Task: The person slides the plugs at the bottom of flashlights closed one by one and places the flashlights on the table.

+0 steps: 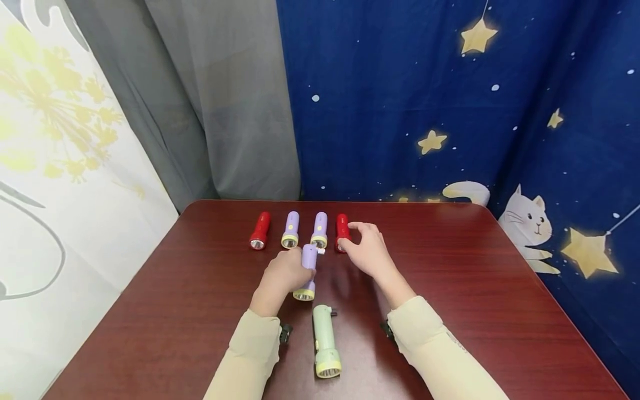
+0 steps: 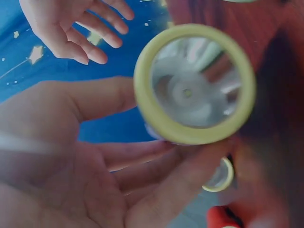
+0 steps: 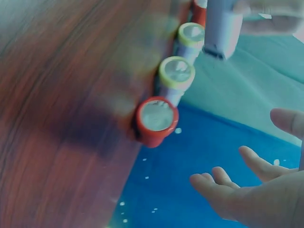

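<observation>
My left hand (image 1: 281, 273) grips a purple flashlight (image 1: 309, 256) by its body, raised over the middle of the table. A small white plug juts from its tail; its yellow-rimmed lens (image 2: 187, 92) faces the left wrist camera. My right hand (image 1: 369, 251) hovers at the right-hand red flashlight (image 1: 342, 225), fingers spread. In the right wrist view this hand (image 3: 256, 190) is empty and apart from the red-rimmed lens (image 3: 157, 115). Closer to me lies a pale green flashlight (image 1: 324, 333) with a dark plug sticking out of its tail.
Along the far side of the dark red table (image 1: 200, 311) lie two purple flashlights, one left (image 1: 292, 223) and one right (image 1: 320, 223). Another red flashlight (image 1: 262, 226) ends the row at left. Grey curtain (image 1: 240, 100) and blue starry curtain (image 1: 380, 111) hang behind.
</observation>
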The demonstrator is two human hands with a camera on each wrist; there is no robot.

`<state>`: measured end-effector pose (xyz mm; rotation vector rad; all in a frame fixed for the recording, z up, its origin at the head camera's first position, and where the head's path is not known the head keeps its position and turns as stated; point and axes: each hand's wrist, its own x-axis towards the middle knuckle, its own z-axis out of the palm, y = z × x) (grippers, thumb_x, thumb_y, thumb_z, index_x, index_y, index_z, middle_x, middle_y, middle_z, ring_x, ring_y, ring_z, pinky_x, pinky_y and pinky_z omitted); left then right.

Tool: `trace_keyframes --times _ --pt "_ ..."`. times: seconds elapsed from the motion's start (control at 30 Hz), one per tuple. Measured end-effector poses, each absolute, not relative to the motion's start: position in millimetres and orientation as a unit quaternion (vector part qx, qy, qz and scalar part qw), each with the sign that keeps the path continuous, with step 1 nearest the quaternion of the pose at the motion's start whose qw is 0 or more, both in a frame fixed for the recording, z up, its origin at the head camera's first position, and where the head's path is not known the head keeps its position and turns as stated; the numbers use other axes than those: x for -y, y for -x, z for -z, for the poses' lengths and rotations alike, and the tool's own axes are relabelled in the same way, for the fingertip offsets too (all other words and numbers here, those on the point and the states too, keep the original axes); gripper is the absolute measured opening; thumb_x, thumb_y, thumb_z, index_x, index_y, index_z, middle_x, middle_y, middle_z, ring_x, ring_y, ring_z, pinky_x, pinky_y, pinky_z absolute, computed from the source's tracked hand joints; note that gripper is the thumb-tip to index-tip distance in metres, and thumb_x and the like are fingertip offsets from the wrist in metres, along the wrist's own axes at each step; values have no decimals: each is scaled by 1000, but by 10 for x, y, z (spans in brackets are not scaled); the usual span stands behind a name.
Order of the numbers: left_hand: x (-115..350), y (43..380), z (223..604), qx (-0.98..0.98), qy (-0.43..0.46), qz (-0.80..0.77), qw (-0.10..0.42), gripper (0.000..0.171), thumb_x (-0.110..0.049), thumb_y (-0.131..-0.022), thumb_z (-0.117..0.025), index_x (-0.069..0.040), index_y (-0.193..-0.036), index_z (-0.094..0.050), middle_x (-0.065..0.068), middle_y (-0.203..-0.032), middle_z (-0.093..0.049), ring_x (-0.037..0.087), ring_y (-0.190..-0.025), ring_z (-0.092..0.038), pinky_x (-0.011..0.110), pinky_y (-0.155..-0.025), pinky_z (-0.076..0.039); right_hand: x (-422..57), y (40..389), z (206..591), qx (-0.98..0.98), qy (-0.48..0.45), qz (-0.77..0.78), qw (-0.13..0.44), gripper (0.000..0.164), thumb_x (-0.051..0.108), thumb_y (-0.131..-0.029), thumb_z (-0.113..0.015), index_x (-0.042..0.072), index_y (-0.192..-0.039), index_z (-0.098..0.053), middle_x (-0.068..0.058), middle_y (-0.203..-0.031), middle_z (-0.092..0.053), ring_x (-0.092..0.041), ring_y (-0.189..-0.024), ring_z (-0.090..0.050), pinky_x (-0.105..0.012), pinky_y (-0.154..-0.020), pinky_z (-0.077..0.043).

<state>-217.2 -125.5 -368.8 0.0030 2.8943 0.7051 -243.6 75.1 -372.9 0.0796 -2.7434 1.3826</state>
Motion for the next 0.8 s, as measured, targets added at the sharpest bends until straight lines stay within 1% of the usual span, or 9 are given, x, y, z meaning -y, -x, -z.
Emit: trace_keyframes --times 0.1,0.2,0.33,0.43,0.6,0.8 --pt "1217 2143 3625 -960 3 -275 40 59 -31 -92 -79 0 -140 -61 18 -113 -74 30 -90 -73 50 -87 -64 -727 2339 3677 885 -39 -462 27 57 27 -96 -72 5 -147 -59 -24 -150 -55 -43 -138 -54 -58 -112 -52" --pt "1175 2108 3538 -947 -2 -321 4 66 -32 -92 -79 -2 -146 -58 18 -113 -75 30 -93 -73 49 -87 -65 -714 2254 3622 873 -47 -485 11 60 26 -95 -74 6 -149 -57 -23 -147 -60 -41 -133 -62 -54 -107 -57" --pt "1126 2062 3418 -934 -12 -357 -34 66 -32 -93 -78 -2 -148 -57 15 -106 -76 27 -89 -73 45 -81 -65 -718 2167 3556 859 -51 -509 0 58 26 -97 -74 7 -150 -56 -20 -144 -65 -39 -130 -67 -52 -106 -59" --pt "1098 2036 3350 -928 -14 -367 -56 65 -31 -94 -77 -2 -148 -57 15 -105 -77 27 -89 -72 44 -79 -64 -723 2102 3500 852 -59 -520 4 54 26 -99 -72 7 -148 -58 -19 -139 -69 -38 -127 -70 -51 -106 -59" --pt "1059 2018 3310 -919 -14 -386 -80 68 -31 -93 -78 -2 -150 -55 15 -105 -77 28 -91 -72 46 -80 -61 -727 2006 3421 842 -71 -534 7 49 24 -102 -70 6 -146 -60 -17 -135 -72 -37 -125 -71 -51 -105 -60" --pt "1017 2021 3291 -908 -18 -411 -85 70 -31 -93 -79 -2 -151 -54 15 -105 -76 27 -91 -70 46 -82 -61 -741 1964 3377 829 -83 -553 21 45 21 -103 -69 6 -145 -62 -18 -136 -72 -36 -125 -72 -52 -107 -59"
